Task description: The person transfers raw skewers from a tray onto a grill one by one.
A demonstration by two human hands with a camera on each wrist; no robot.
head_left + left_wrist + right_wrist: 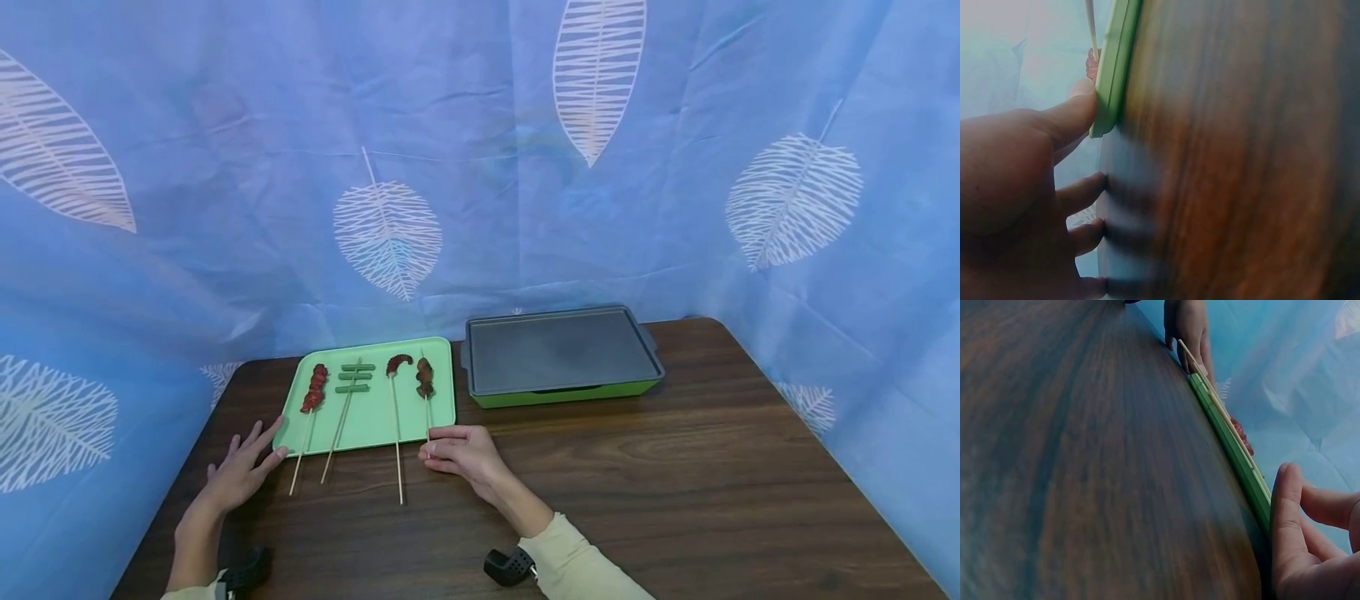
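A light green tray lies on the table with several skewers across it, their stick ends past its front edge. From left to right they carry red chunks, green bars, a dark red curled tentacle-like piece and brown meat-like chunks. My left hand rests at the tray's front left corner, thumb on the rim, other fingers spread on the tabletop. At the front right corner, my right hand pinches the stick of the brown skewer, its lower end hidden by the fingers.
Right of the tray stands a rectangular griddle with a dark flat top and a green base. A dark wooden table carries everything. Behind it hangs a blue curtain with white leaf prints.
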